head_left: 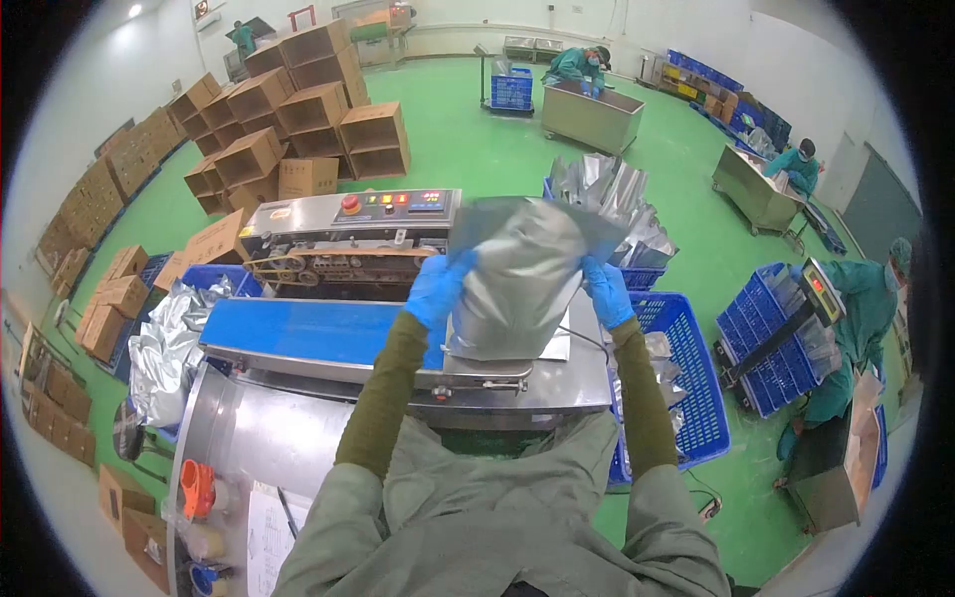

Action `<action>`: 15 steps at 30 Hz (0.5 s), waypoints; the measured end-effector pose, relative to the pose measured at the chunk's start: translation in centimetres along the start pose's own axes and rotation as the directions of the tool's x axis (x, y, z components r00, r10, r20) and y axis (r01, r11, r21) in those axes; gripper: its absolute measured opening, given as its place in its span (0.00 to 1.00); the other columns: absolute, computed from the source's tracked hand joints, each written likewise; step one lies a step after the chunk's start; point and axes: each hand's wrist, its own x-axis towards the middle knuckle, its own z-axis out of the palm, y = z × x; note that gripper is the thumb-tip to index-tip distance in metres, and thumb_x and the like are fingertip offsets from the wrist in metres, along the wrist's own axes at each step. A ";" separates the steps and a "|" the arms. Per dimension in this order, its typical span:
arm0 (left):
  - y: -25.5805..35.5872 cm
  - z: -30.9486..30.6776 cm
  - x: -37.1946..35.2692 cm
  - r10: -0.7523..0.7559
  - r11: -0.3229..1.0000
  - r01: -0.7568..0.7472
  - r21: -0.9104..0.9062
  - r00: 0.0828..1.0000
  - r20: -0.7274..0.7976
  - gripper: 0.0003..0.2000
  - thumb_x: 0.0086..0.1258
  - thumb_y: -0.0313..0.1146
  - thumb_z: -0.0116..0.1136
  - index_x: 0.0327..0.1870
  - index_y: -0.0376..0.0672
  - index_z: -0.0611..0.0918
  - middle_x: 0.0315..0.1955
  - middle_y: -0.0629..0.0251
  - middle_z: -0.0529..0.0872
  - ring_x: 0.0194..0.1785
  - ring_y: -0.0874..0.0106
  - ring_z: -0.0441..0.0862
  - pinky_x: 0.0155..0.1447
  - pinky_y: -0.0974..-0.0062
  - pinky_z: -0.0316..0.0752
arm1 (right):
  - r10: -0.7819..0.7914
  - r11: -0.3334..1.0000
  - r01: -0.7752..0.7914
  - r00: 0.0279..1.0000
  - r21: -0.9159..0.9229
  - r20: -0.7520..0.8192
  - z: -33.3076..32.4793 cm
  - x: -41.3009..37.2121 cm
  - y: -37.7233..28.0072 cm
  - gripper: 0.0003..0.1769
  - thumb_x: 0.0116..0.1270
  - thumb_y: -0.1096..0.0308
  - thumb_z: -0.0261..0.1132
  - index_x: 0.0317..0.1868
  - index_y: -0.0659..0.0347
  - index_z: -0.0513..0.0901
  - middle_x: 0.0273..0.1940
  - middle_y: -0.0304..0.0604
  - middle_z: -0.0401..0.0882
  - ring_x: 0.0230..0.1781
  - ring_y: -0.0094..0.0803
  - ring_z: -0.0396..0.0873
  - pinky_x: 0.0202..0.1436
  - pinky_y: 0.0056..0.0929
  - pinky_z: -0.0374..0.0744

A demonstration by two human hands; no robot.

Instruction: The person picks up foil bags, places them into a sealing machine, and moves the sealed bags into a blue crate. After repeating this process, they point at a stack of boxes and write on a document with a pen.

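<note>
A silver foil bag (525,284) is held up between my two blue-gloved hands, its upper edge blurred. My left hand (438,289) grips the bag's left side, and my right hand (605,291) grips its right side. Behind and to the left stands a band sealing machine (348,239) with a red emergency button and lit displays. Its blue conveyor belt (318,330) runs to the left of the bag. Part of the steel worktop and the machine's right end are hidden behind the bag.
Blue baskets (696,383) with foil bags stand at my right; more foil bags (607,194) rise behind the machine. Sealed-looking silver bags (171,348) pile up left. A tape dispenser (197,488) and paper (269,532) lie on the steel table. Cardboard boxes and several co-workers are farther off.
</note>
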 end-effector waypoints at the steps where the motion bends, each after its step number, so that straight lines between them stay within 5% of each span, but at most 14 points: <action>1: -2.2 -0.8 0.4 -0.003 1.000 0.003 -0.001 1.000 0.003 0.22 0.67 0.51 0.51 0.42 0.36 0.81 0.26 0.68 0.80 0.32 0.78 0.71 0.38 0.76 0.68 | 0.004 1.000 -0.004 1.000 -0.001 -0.002 0.1 0.4 1.3 0.21 0.69 0.54 0.53 0.37 0.68 0.79 0.27 0.34 0.76 0.26 0.18 0.68 0.29 0.23 0.70; 3: -7.3 -2.2 1.4 -0.166 0.982 0.166 -0.089 0.986 0.010 0.23 0.68 0.50 0.48 0.41 0.34 0.80 0.27 0.69 0.79 0.32 0.78 0.71 0.38 0.75 0.68 | 0.101 0.993 -0.102 0.995 0.057 0.021 0.5 1.1 3.7 0.21 0.69 0.54 0.54 0.36 0.67 0.80 0.27 0.34 0.75 0.25 0.18 0.68 0.28 0.22 0.69; 7: -9.2 0.1 3.2 -0.061 0.970 0.037 -0.240 0.994 -0.095 0.19 0.70 0.48 0.47 0.39 0.38 0.80 0.31 0.70 0.82 0.31 0.84 0.74 0.34 0.85 0.68 | 0.164 0.915 -0.114 0.981 0.387 -0.100 2.3 1.3 3.9 0.17 0.67 0.58 0.57 0.41 0.65 0.81 0.26 0.35 0.75 0.25 0.19 0.71 0.30 0.20 0.74; 9: -8.4 0.3 2.9 -0.286 0.901 0.276 -0.336 0.958 0.020 0.21 0.70 0.48 0.46 0.37 0.38 0.82 0.22 0.67 0.82 0.23 0.78 0.75 0.29 0.77 0.70 | 0.268 0.883 -0.234 0.963 0.407 -0.029 2.0 0.7 3.5 0.16 0.66 0.58 0.57 0.35 0.64 0.81 0.23 0.35 0.74 0.21 0.20 0.72 0.27 0.22 0.75; 11: -12.5 -0.4 3.3 -0.121 0.957 0.138 0.255 0.989 -0.080 0.20 0.69 0.48 0.48 0.34 0.38 0.83 0.21 0.68 0.82 0.24 0.77 0.76 0.30 0.76 0.71 | 0.342 0.902 -0.325 0.940 0.283 -0.011 2.1 -0.1 3.5 0.17 0.65 0.56 0.58 0.27 0.61 0.80 0.19 0.34 0.73 0.18 0.20 0.71 0.25 0.20 0.74; 12: -12.6 0.1 2.6 -0.493 0.837 0.460 -0.295 0.869 -0.044 0.18 0.67 0.47 0.52 0.36 0.38 0.82 0.24 0.67 0.82 0.26 0.75 0.76 0.31 0.75 0.71 | 0.376 0.894 -0.357 0.926 0.272 -0.020 2.7 -0.5 3.5 0.19 0.63 0.55 0.60 0.21 0.59 0.78 0.16 0.33 0.72 0.16 0.20 0.71 0.22 0.19 0.72; 15: -16.3 -1.2 1.1 -0.539 0.809 0.484 -0.334 0.837 -0.095 0.17 0.65 0.45 0.54 0.36 0.37 0.82 0.27 0.66 0.82 0.29 0.74 0.76 0.32 0.75 0.71 | 0.477 0.840 -0.469 0.878 0.273 0.043 4.1 -1.3 4.2 0.18 0.62 0.55 0.61 0.22 0.59 0.78 0.17 0.34 0.72 0.14 0.22 0.72 0.18 0.20 0.71</action>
